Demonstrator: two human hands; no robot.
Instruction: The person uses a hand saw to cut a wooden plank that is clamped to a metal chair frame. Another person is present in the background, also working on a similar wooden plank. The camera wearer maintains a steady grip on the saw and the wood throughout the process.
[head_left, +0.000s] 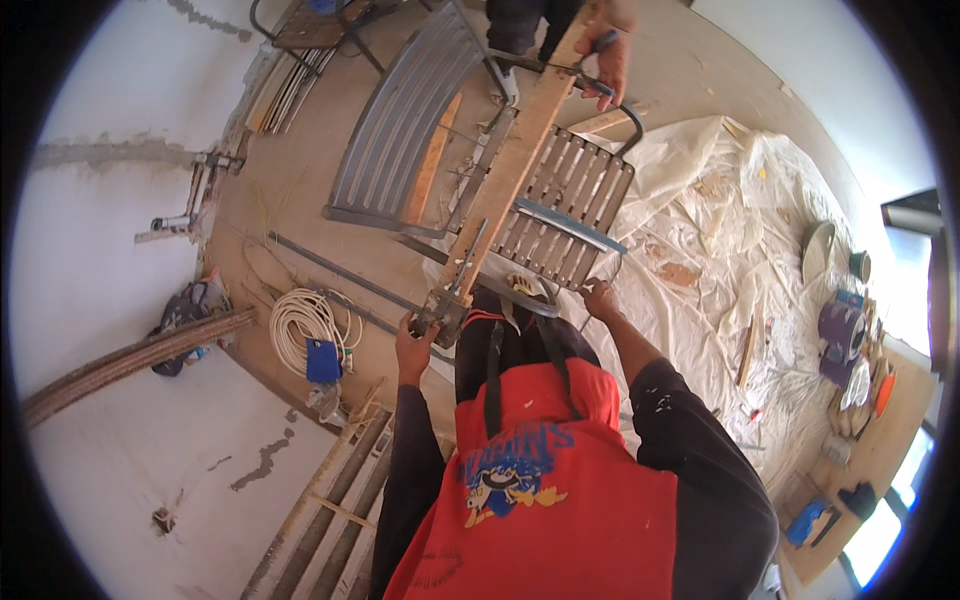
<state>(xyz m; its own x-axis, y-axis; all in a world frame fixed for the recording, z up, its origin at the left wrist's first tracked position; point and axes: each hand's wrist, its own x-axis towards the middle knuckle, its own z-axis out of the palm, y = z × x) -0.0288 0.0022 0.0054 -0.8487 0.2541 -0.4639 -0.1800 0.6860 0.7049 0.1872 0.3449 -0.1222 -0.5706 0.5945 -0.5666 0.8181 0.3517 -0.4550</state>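
A long wooden board (528,160) lies slantwise across a metal chair with a slatted seat (560,215). At the board's near end is a dark, worn block-like piece (443,312); my left hand (412,350) has its fingers closed around its edge. My right hand (600,300) grips the near right corner of the slatted seat. A blue-grey metal bar (570,224) crosses the seat. At the far end, another person's hand (612,65) is by the board, near a dark blue handle-like object (604,42).
A grey ribbed chair back (405,120) stands left of the board. Plastic sheeting (700,270) covers the floor at right. A coiled pale hose (305,330), a metal bar (340,275) and long frames (340,490) lie to the left. A cluttered wooden bench (870,470) stands far right.
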